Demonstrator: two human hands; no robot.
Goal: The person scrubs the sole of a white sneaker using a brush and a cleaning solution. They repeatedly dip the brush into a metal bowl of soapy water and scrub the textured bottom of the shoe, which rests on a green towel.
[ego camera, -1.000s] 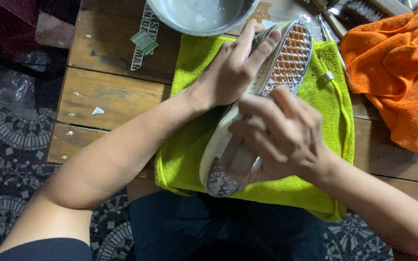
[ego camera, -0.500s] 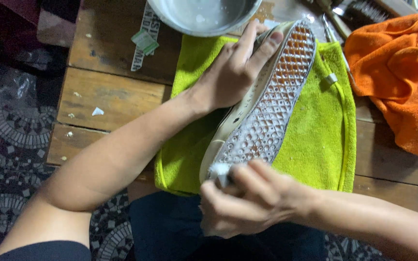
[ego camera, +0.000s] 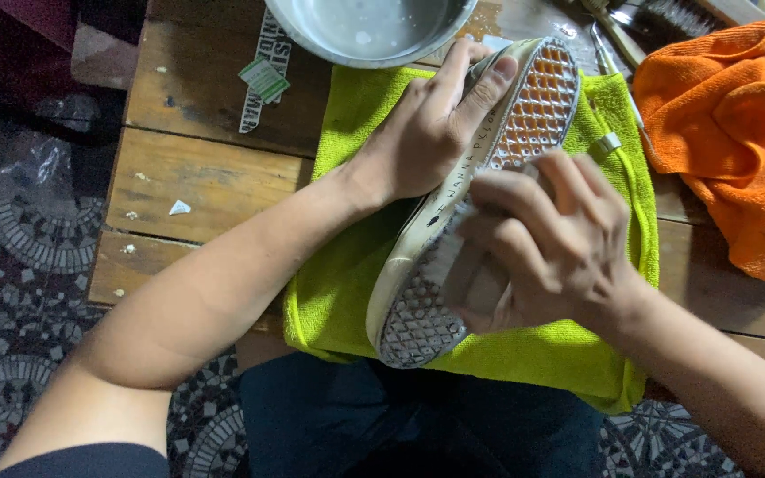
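A shoe (ego camera: 537, 97) lies sole up and tilted on a lime green towel (ego camera: 347, 283), its waffle-pattern sole wet and grey at the heel end. My left hand (ego camera: 427, 133) grips the shoe's side near the toe, fingers curled over the sole edge. My right hand (ego camera: 551, 248) is blurred over the middle of the sole. Its fingers are closed on a small object that looks like a brush and is mostly hidden under the hand.
A metal bowl (ego camera: 365, 35) with cloudy water stands behind the towel. A crumpled orange cloth (ego camera: 728, 124) lies at the right, with a brush (ego camera: 675, 13) and tools behind it. The wooden table (ego camera: 188, 177) ends at the left above a mosaic floor (ego camera: 19, 248).
My right hand slid down to the heel end of the sole and has now come back up to its middle. The left hand has kept its grip near the toe.
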